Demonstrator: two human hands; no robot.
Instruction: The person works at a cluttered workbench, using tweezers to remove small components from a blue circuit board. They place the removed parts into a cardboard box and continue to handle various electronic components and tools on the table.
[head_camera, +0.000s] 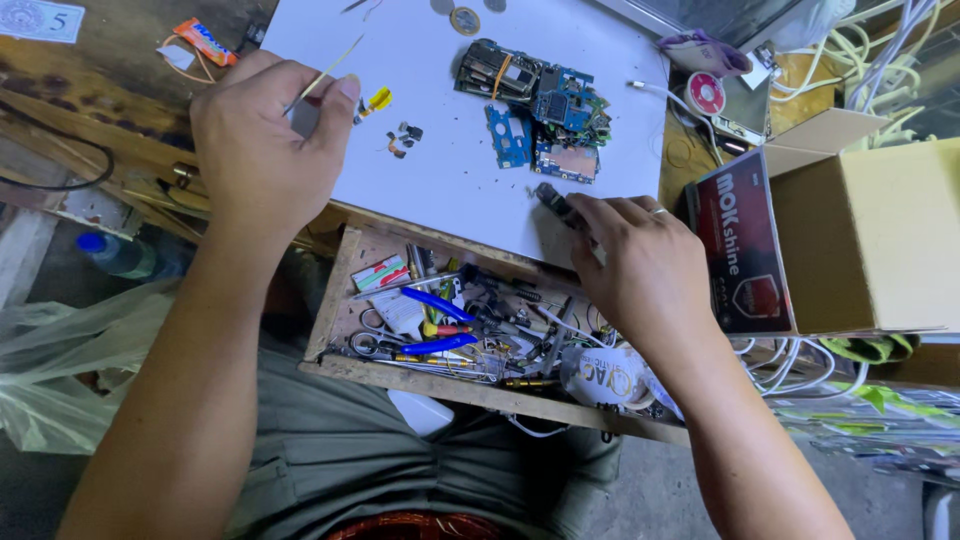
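Note:
My left hand (262, 140) rests at the left edge of a white work mat (440, 180) and pinches thin metal tweezers (325, 72), tips pointing up and right. My right hand (640, 262) lies at the mat's near edge, fingers closed on a small dark component (553, 202). Between the hands, on the mat, lie tiny dark parts (403, 138) and a small yellow piece (378, 99). Further back sit a blue circuit board (565, 112) and a stack of disassembled phone parts (495, 72).
An open wooden drawer (335, 300) below the mat holds blue-handled pliers (440, 322), scissors and several tools. A dark red box (742, 245) and a cardboard box (870, 240) stand at the right, with white cables (880, 50) behind. A plastic bag (60, 370) lies at the left.

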